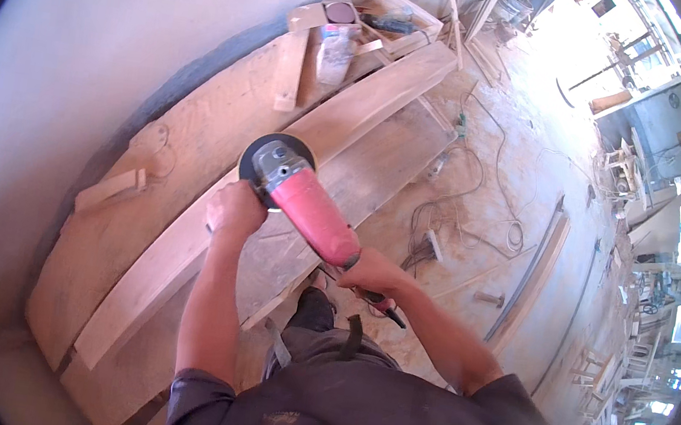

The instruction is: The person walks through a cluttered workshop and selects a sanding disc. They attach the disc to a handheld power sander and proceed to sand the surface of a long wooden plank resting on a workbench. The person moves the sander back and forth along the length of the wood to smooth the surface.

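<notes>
A red disc sander (316,212) with a grey metal head and a dark round disc is held over a long pale wooden beam (150,275). The disc lies over the beam's middle, and I cannot tell whether it touches the wood. Close beside the disc, my left hand (236,207) is closed at the sander's head; the part it grips is hidden under the fingers. My right hand (375,274) wraps around the rear handle, where a black cord comes out. The beam stretches from the lower left to the upper middle across a worn workbench (396,147).
Along the wall, a wide board (94,253) bears a short wood block (111,189), a clear plastic bottle (335,55) and a round sanding disc (340,12). Cables (482,180) trail over the dusty floor. Long timber pieces (532,276) lie to the right.
</notes>
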{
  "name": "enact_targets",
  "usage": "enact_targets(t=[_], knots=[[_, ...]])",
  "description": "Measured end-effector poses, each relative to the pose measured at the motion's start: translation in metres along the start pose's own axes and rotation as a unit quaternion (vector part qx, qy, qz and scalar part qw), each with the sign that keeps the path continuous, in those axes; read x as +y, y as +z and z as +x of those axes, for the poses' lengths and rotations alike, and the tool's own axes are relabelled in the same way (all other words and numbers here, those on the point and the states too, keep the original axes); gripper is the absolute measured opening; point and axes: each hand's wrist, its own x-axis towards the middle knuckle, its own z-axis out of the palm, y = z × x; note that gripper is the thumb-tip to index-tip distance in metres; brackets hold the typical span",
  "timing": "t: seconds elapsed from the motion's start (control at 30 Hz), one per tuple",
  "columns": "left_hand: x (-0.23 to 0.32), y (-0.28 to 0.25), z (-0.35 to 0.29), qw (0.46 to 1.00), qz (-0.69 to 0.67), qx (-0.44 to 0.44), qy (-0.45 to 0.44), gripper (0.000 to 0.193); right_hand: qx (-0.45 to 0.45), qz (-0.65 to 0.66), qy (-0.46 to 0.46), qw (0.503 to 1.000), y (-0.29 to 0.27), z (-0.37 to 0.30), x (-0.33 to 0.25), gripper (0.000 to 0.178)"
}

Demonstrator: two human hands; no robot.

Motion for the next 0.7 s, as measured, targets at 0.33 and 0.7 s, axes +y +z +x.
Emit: enact_targets(t=[0.33,0.7], knots=[[0.224,-0.009,0.111,0.977,0.018,-0.028,0.212,0.022,0.122,0.158,0.027,0.979,-0.165,-0.007,0.028,0.017],[0.195,0.004,0.083,0.989,-0.026,-0.047,0.140,0.021,0.032,0.039,0.070,0.996,-0.188,-0.002,0.030,0.029]])
